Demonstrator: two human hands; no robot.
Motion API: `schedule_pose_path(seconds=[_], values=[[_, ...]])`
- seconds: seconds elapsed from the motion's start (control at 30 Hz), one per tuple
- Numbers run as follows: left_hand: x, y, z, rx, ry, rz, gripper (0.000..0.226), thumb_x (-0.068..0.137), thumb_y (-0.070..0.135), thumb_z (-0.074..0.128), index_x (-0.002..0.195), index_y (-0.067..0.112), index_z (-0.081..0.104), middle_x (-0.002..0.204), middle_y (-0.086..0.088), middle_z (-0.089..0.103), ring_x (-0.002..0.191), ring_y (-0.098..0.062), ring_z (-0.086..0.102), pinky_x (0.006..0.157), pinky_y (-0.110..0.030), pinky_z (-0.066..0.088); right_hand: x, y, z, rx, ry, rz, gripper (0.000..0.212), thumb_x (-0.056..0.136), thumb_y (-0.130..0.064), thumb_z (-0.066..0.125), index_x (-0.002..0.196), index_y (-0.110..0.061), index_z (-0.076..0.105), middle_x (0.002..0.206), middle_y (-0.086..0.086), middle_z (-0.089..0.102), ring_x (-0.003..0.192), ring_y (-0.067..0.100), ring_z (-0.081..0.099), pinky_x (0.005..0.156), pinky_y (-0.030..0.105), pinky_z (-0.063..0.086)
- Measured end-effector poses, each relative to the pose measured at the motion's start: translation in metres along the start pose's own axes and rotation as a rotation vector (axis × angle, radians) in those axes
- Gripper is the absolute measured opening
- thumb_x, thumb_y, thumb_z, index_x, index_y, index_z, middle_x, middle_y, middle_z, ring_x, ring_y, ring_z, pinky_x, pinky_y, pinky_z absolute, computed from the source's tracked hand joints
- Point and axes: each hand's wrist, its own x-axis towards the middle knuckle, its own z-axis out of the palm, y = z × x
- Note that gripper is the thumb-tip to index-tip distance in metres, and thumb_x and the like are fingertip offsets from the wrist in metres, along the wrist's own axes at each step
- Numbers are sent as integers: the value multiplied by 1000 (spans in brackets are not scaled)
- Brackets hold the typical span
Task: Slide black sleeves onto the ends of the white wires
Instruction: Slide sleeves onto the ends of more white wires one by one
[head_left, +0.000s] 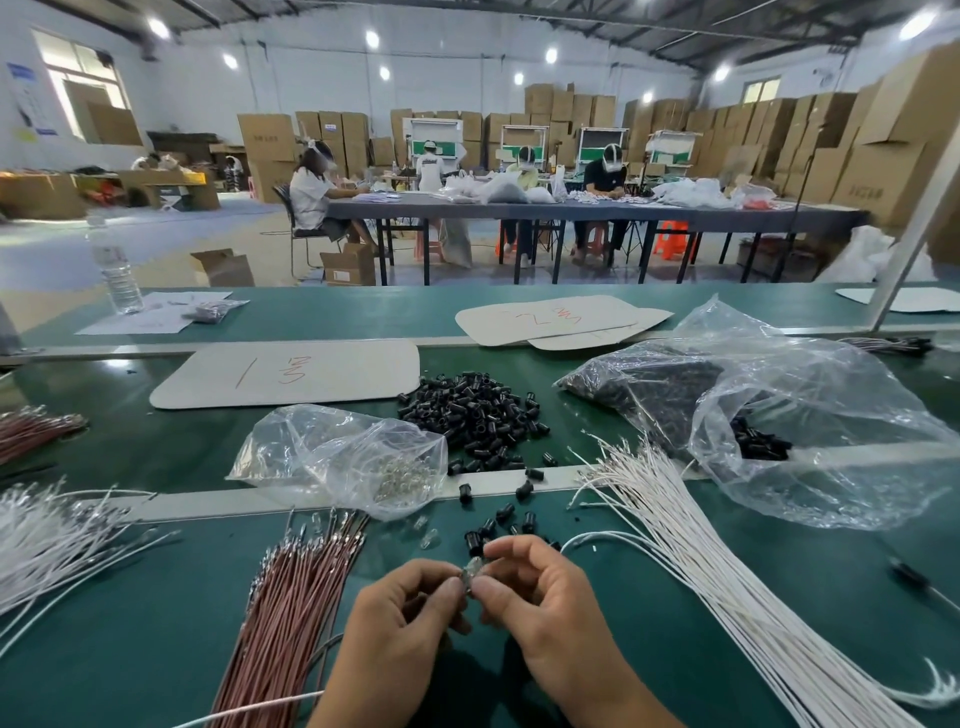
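At lower center, I am pinching a small clear part (472, 567) between both hands' fingers (451, 590). White wires (691, 551) are lying right, black sleeves (475, 410) above center; align squarely before pushing.

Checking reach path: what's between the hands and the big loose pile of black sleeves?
Head view: between the hands and the sleeve pile lie scattered loose black sleeves, crossed by the table's pale strip.

Matt green table (156, 597), glossy black plastic sleeves (470, 415) beside it, crinkled clear plastic bag (831, 415), matt cardboard sheet (285, 374)
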Motion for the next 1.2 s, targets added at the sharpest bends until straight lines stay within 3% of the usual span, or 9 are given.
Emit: schedule_pose_path(seconds=[0.2, 0.33, 0.5, 0.8, 1.07, 1.2], values=[[0, -4, 11, -192, 38, -80, 17, 89, 0, 60, 80, 7, 71, 67, -21, 70, 60, -26, 66, 62, -40, 55, -2, 2, 8, 190, 43, 7, 11, 78, 5, 79, 84, 2, 70, 68, 13, 73, 56, 17, 64, 56, 21, 53], [2, -7, 14, -257, 54, -96, 16, 89, 2, 60, 80, 9, 71, 67, -21, 68, 58, -26, 64, 57, -33, 52, -2, 2, 10, 200, 51, -11, 13, 78, 8, 77, 78, -4, 73, 67, 12, 72, 55, 13, 64, 55, 19, 52], [1, -6, 15, -337, 55, -108, 13, 80, 20, 67, 82, 8, 71, 71, -21, 68, 61, -29, 65, 59, -32, 54, -3, 0, 9, 144, 31, -40, 9, 82, -3, 78, 86, -11, 80, 72, 10, 76, 60, 12, 66, 59, 20, 53], [2, -4, 18, -353, 63, -137, 19, 91, 7, 59, 77, 10, 70, 67, -17, 69, 61, -23, 65, 66, -40, 54, -4, 0, 11, 134, 52, -34, 19, 86, 1, 73, 90, -15, 82, 84, 10, 79, 73, 14, 74, 68, 19, 57], [-2, -2, 15, -317, 42, -112, 15, 93, 8, 57, 83, 3, 68, 69, -18, 67, 63, -25, 62, 66, -35, 55, -5, -3, 10, 30, 53, -52, 20, 87, -4, 73, 92, -21, 82, 86, 4, 80, 80, 17, 76, 71, 18, 57], [-1, -5, 15, -275, 37, -96, 17, 93, 12, 57, 82, 10, 70, 72, -15, 69, 65, -22, 63, 65, -32, 55, -5, 1, 10, 13, 55, -54, 18, 87, -6, 74, 94, -21, 80, 89, 2, 79, 82, 15, 76, 72, 17, 57]])
